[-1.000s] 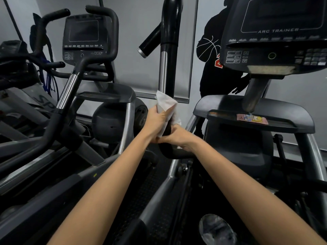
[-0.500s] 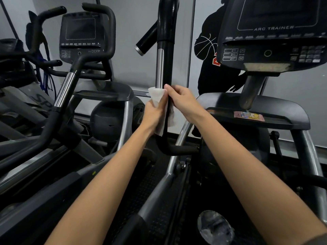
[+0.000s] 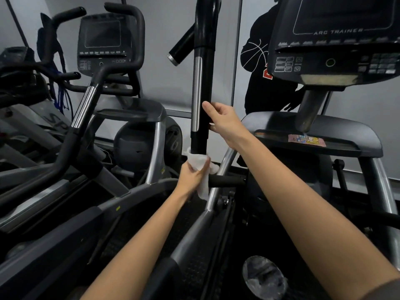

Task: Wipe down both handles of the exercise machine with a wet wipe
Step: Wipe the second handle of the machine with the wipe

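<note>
The left hand [image 3: 192, 178] was closed around a bunched white wipe [image 3: 200, 164], pressing it against the bottom of the upright black handle [image 3: 202, 87], just above the bend where a short black bar [image 3: 227, 180] ran off toward 3 o'clock. The right hand [image 3: 225, 122] sat higher on the same handle, at about 1 o'clock from the left, fingers partly curled around the tube and steadying it, holding nothing else. A tail of the wipe hung loose below the left palm. The console [image 3: 337, 40] stood at 2 o'clock from the hands; the machine's other handle was not in view, so by my reading half the job remained. The risk from here was a skipped patch: the wipe was wadded rather than wrapped, so the far side of the tube could stay dirty. The loose tail might also snag at the bend.
</note>
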Tool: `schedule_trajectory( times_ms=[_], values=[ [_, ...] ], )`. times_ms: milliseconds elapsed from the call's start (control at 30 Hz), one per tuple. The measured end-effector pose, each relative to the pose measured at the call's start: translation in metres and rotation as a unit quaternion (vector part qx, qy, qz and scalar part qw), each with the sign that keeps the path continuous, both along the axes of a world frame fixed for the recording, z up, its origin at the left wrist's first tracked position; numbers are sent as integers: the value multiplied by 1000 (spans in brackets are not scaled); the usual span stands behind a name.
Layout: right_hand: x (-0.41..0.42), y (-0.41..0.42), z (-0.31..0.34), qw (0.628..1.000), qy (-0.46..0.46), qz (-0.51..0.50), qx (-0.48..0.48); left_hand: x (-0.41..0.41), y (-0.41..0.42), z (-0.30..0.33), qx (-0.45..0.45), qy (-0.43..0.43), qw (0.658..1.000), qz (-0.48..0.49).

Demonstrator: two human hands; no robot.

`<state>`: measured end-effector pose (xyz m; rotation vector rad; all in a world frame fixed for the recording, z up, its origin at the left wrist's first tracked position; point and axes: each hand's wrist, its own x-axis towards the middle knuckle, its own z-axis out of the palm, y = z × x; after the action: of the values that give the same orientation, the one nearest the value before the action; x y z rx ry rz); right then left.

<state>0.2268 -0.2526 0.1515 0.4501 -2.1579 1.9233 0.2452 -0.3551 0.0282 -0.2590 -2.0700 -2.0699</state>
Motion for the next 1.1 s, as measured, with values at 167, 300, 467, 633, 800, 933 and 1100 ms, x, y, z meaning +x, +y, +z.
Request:
schedule_trajectory(
  times_ms=[167, 300, 467, 633, 800, 933, 1100],
  values=[
    [-4, 5, 2, 1000, -1, 26, -6, -7, -1, 62, 40, 25, 999, -3],
    [-7, 9, -1, 1000, -2, 25, -11, -16, 6, 52, 18, 33, 999, 23],
    [-4, 6, -4, 999, 2, 31, -24, -16, 7, 31, 44, 15, 998, 32],
    [-2, 4, -3, 999, 5, 29, -24, -15, 5, 23, 56, 33, 998, 16],
    [-1, 3, -1, 1000, 0, 10, -16, -6, 5, 7, 48, 32, 998, -2],
    [3, 1, 2, 1000, -5, 15, -19, -2, 2, 2, 43, 23, 999, -11],
    [7, 1, 2, 1000, -18, 9, -18, 3, 1, -11, 11, 19, 999, -29]
  ],
)
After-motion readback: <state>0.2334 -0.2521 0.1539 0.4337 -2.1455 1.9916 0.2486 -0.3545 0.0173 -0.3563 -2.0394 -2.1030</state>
